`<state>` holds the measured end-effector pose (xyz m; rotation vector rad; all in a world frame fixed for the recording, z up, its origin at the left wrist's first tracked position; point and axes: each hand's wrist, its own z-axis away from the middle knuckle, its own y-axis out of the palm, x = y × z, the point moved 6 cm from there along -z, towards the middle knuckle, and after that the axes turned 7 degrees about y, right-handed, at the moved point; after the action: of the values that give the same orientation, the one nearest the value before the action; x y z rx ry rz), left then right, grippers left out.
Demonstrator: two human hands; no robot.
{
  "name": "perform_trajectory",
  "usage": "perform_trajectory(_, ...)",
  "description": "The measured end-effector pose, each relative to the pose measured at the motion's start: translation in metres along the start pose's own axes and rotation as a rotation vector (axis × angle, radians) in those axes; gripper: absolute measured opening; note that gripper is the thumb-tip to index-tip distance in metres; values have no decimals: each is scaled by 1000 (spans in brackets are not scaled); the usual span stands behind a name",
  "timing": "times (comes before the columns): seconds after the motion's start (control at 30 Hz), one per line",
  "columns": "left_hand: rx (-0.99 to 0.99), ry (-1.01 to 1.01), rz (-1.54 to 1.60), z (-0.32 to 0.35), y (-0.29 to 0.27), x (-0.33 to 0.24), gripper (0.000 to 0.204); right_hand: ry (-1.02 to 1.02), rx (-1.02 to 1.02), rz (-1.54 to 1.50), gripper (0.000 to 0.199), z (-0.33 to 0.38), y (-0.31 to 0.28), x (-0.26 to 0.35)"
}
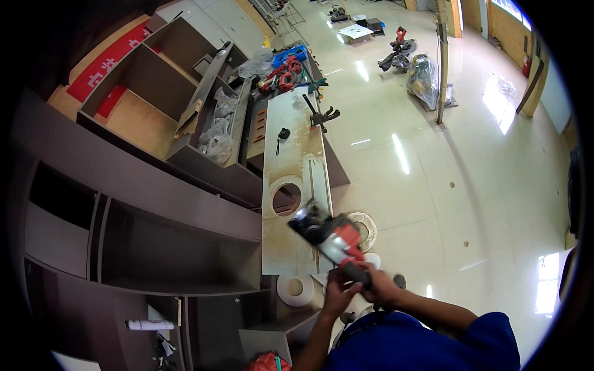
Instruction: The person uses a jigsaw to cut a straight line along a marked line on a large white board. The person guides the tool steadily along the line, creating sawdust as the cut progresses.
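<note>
A red, grey and black power tool [328, 238] is held up in front of me, its head pointing to the upper left. My right hand [378, 285] grips its black handle. My left hand [339, 292] is closed on the handle's lower end, just beside the right. The tool hangs over the near end of a long pale worktop slab [289, 167] with a round hole [286, 199] cut through it. Two white cut-out discs [296, 289] lie on the floor below the slab's end.
Dark brown cabinet carcasses [154, 204] stand at the left. A black clamp [318, 114] and a small black object [283, 133] lie on the slab; red tools [284, 74] are beyond it. Farther off on the glossy tiled floor [433, 179] are a wrapped bundle [424, 77] and a pole [443, 62].
</note>
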<state>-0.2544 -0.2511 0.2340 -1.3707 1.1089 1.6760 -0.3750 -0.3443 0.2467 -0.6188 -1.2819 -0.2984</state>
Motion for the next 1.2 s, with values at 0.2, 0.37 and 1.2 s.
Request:
perform_trajectory(0.2, -517, 87, -138, 104, -85, -6, 76, -340, 272, -59, 92, -2, 154, 37)
perform_trajectory(0.37, -649, 201, -104, 152, -146, -34, 41, -513, 366, -216, 83, 20, 243, 54)
perform_trajectory(1.2, -540, -574, -189, 382, -262, 157, 44, -167, 845, 573, 47, -14, 364, -38)
